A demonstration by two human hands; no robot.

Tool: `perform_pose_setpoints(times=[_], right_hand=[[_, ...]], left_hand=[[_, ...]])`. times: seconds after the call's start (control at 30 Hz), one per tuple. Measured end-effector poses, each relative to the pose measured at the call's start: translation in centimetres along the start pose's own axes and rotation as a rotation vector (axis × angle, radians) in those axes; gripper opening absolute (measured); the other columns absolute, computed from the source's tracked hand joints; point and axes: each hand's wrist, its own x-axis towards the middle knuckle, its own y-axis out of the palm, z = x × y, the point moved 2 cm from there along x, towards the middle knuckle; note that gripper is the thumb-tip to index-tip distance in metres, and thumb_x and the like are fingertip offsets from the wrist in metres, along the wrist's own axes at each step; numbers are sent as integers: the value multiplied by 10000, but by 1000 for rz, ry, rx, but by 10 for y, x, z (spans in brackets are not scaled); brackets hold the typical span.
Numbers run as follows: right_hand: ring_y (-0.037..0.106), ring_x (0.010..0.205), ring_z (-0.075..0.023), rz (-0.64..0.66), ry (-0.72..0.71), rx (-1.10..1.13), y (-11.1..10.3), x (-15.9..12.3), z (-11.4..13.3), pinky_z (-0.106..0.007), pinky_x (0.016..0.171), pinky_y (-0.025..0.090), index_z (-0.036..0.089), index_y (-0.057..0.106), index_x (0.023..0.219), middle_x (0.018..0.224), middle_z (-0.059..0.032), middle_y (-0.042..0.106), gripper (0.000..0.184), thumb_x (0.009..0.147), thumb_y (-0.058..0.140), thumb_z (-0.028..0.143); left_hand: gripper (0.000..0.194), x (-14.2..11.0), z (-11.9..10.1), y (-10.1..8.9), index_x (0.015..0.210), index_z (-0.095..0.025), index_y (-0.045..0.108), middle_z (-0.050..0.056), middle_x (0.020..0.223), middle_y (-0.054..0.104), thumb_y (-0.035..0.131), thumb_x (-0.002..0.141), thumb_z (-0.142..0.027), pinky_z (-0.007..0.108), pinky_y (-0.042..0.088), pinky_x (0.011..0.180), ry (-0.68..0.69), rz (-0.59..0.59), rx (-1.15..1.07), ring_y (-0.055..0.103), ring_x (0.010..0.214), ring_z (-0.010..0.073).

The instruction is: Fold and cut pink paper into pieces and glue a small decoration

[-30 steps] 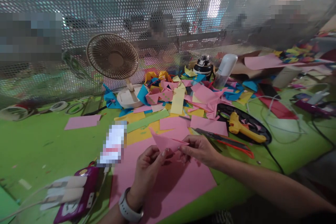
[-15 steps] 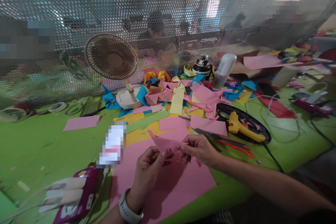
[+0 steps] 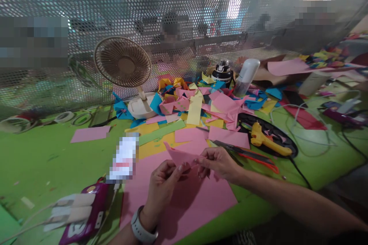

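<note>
Between my two hands is a folded piece of pink paper [image 3: 181,156], with a pointed corner sticking up at its left end. My left hand [image 3: 165,182], a pale watch on its wrist, pinches the paper's lower edge between thumb and fingers. At the right end, my right hand [image 3: 217,162] grips it with thumb and fingertips. Both hands are just above a large pink sheet [image 3: 198,206] lying on the green table. My fingers partly cover the folds.
Colourful paper pieces [image 3: 195,107] pile up behind, beside a fan [image 3: 126,65] and a black bottle [image 3: 222,72]. On the right are orange-handled scissors [image 3: 258,157] and a yellow glue gun [image 3: 266,141]. A phone [image 3: 123,157] and a purple power strip [image 3: 86,214] lie left.
Almost nothing differs. Both hands keep hold of the pink paper, and the view has shifted very slightly.
</note>
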Motion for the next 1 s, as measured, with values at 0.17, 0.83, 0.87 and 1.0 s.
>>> perform_pose_setpoints(times=[0.17,0.83,0.87,1.0], right_hand=[[665,507,-140,58,18,3,1,0,-8,-209,459,514,127,581,710,593,-36,697,380,705,708,485],[641,462,-137,15,59,-146,-7,2,-5,-176,360,417,135,584,681,564,-26,685,363,681,723,471],[641,463,-134,16,60,-144,-9,2,-2,-169,358,413,133,584,679,560,-26,682,358,675,731,460],[632,460,-125,55,91,-116,-15,3,3,-158,350,415,130,578,696,561,-24,676,339,674,738,429]], left_hand=[[314,-2,-4,4,896,-145,621,45,813,714,775,674,-306,256,553,595,9,49,57,667,708,175],[445,2,-6,3,996,-168,466,-5,757,652,771,685,-261,246,521,614,9,83,63,623,659,128],[439,3,-6,3,995,-167,465,-1,753,656,767,690,-263,250,522,617,-2,93,56,626,657,131],[464,2,-6,2,1030,-170,463,4,754,659,765,693,-270,258,520,624,-25,115,54,632,660,138]])
